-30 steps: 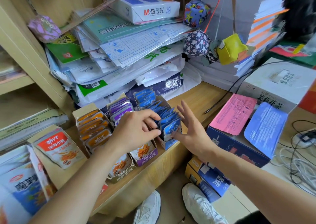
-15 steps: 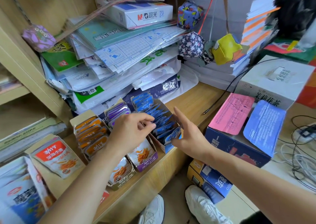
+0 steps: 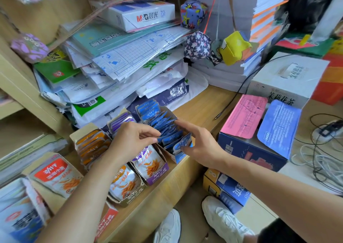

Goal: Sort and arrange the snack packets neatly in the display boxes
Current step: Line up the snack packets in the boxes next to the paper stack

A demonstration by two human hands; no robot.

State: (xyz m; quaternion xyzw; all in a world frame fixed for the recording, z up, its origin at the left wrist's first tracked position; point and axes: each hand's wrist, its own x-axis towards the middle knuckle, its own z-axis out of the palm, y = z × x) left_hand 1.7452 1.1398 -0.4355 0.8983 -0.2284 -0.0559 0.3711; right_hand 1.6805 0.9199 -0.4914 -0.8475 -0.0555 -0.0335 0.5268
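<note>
The blue packets (image 3: 167, 131) stand on edge in their box (image 3: 179, 158), right between the 2 hands. The row's long axis runs from the near front wall away and slightly leftward. The left hand (image 3: 132, 140) comes in from the row's left side with its fingers (image 3: 155, 138) curled, and they look to be pinching the packet edges about mid-row. The right hand (image 3: 204, 146) flanks the right side, index finger (image 3: 182, 124) straight along the tops and thumb (image 3: 185, 149) against the front packet (image 3: 182, 140), which tilts out of line.

That packet lies just off the right thumb, so the right hand seems better placed to square it, while the left steadies the rest. Purple packets (image 3: 120, 121) sit just beyond the left knuckles.

Readable print: "M&G 晨光 70" on the white ream (image 3: 141, 16) and "茉莉花茶" on the white carton (image 3: 285, 79)
</note>
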